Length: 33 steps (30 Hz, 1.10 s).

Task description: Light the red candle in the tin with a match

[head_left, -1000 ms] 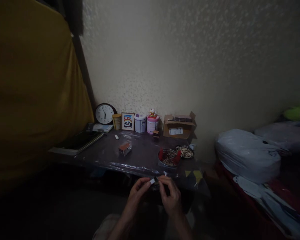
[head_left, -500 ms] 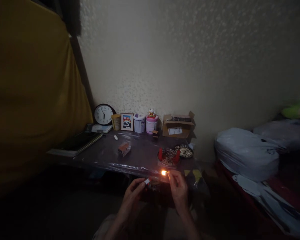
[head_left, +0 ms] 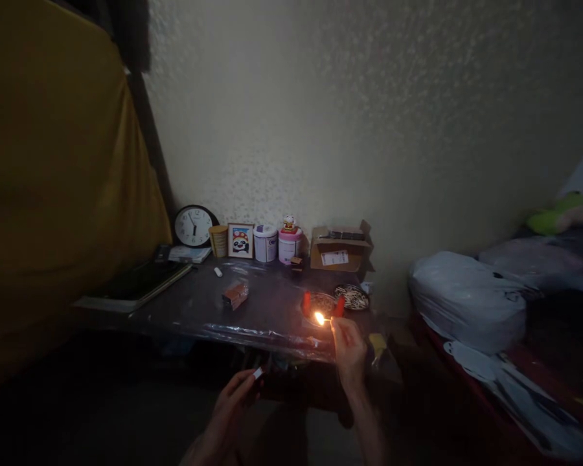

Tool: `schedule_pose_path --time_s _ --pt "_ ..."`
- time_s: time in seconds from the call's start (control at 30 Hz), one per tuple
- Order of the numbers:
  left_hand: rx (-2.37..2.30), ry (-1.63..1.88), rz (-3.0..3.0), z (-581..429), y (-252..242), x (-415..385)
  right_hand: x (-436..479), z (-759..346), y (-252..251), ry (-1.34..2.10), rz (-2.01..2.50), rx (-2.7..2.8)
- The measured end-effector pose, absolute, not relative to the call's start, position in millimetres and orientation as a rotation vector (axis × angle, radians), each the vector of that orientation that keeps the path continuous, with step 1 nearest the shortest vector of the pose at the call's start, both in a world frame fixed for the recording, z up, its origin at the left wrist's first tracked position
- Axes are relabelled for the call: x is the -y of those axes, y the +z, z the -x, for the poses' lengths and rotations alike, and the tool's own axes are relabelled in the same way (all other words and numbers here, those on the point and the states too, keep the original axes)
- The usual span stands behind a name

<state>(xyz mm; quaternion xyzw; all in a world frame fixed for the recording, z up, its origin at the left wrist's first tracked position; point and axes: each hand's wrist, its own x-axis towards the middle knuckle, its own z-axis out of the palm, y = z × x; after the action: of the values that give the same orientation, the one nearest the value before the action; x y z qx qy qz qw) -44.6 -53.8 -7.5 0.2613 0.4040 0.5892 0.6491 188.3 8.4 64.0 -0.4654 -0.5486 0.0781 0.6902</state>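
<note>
- Dim room, one light: my right grip (head_left: 350, 346) pinches a burning match (head_left: 327, 320) by its tail, the flame (head_left: 319, 318) showing against the near side of the round dish (head_left: 304, 316).
- My left grip (head_left: 233, 396) closes narrowly on a small box (head_left: 258, 373), white end outward, low to the near left of the dish and well apart from the flame.
- Two red uprights (head_left: 306, 301), possibly candles, stand at opposite sides of the dish; the gloom leaves their detail unclear.
- A round pile of pale sticks (head_left: 351, 298) lies just right of the dish, a wrapped block (head_left: 236, 296) sits on the table (head_left: 272, 304) to its left, and a cardboard box (head_left: 354, 261) stands behind it.
- The step in hand, as I judge it, is bringing the struck match up to the dish; whether the flame is over the rim or short of it, I cannot tell.
- The next move calls for a steady wrist, fingertips behind the flame, and heat kept off the table's glossy covering.
- Half a second ago the flame burned nearer me, short of the dish, and my left grip was higher and closer to it; a second ago no flame showed, and both grips nearly met before the dish.
</note>
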Motion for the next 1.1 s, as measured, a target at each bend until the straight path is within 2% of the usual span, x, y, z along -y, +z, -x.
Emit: schedule_pose_path --time_s 0.27,0.63,1.1 --pt "-0.951 1.329 -0.550 43 4 59 -21 -183 63 0.178 1.052 1.183" --pt "-0.897 1.337 -0.524 43 -16 53 -34 -181 63 0.287 1.041 1.194" --pt "-0.914 1.315 -0.538 45 -10 55 -55 -174 63 0.469 1.013 1.100"
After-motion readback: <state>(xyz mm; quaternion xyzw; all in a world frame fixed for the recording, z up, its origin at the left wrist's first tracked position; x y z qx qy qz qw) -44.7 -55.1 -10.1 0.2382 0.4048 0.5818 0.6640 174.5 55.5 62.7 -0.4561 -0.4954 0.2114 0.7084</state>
